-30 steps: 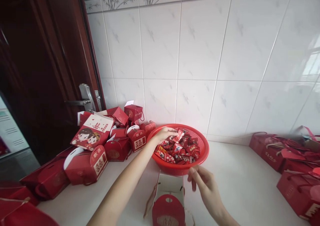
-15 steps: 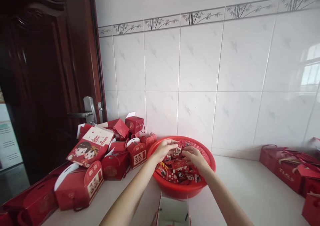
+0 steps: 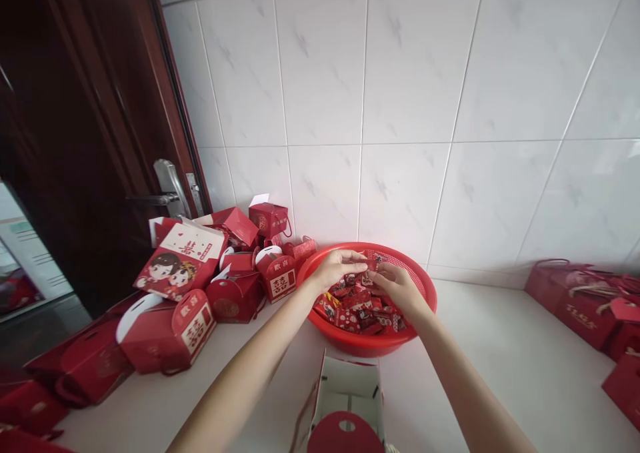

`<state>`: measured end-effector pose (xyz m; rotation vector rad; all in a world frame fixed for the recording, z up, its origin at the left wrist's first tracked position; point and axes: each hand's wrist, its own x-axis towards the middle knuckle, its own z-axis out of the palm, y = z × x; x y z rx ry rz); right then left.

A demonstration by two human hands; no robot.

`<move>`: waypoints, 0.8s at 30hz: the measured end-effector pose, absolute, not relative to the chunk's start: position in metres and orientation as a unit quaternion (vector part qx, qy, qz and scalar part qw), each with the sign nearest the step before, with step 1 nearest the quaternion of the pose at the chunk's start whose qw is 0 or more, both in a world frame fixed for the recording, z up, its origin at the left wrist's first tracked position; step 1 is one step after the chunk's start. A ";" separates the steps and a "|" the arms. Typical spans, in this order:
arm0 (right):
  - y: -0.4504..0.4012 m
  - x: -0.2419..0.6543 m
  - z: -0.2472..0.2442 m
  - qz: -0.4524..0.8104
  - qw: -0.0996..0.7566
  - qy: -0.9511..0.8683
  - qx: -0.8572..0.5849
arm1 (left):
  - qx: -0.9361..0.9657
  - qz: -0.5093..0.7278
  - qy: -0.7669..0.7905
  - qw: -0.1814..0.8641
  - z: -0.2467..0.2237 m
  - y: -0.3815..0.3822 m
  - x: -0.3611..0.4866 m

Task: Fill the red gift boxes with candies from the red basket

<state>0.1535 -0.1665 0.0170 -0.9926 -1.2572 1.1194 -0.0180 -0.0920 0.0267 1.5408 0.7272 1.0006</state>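
A red plastic basket (image 3: 345, 341) stands against the wall, filled with small red candy packets (image 3: 357, 301). Both hands are over its far half. My left hand (image 3: 341, 269) reaches in from the left, fingers closed at the tips on a red candy packet (image 3: 371, 263). My right hand (image 3: 399, 287) meets it from the right, thumb and fingers pinched at the same packet, which the fingers partly hide. Nearer to me, between my forearms, an open gift box (image 3: 349, 379) with a white inside and a red rounded flap (image 3: 345, 434) stands on the white tabletop.
Several red gift boxes (image 3: 165, 336) are piled on the left, one with a cartoon couple (image 3: 175, 259) on top. More red boxes (image 3: 570, 306) stand at the right edge. Behind are a tiled wall (image 3: 405, 193) and a dark wooden door (image 3: 100, 106) with a metal handle (image 3: 170, 189).
The view has tilted downward, so more of the open gift box and its red flap shows. Both hands stay together over the basket, their fingertips still close to each other.
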 end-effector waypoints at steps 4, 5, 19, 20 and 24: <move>-0.169 0.157 0.019 0.457 0.598 -0.517 -0.407 | 0.657 0.413 0.294 0.558 0.025 -0.093 -0.017; -0.168 0.158 0.019 0.460 0.615 -0.496 -0.406 | 0.667 0.404 0.297 0.551 0.025 -0.094 -0.017; -0.162 0.167 0.016 0.517 0.687 -0.341 -0.380 | 0.842 0.236 0.337 0.350 0.017 -0.088 -0.021; -0.163 0.167 0.017 0.520 0.683 -0.344 -0.381 | 0.834 0.267 0.340 0.342 0.016 -0.086 -0.021; -0.168 0.166 0.022 0.530 0.665 -0.357 -0.387 | 0.798 0.389 0.345 0.305 0.015 -0.081 -0.019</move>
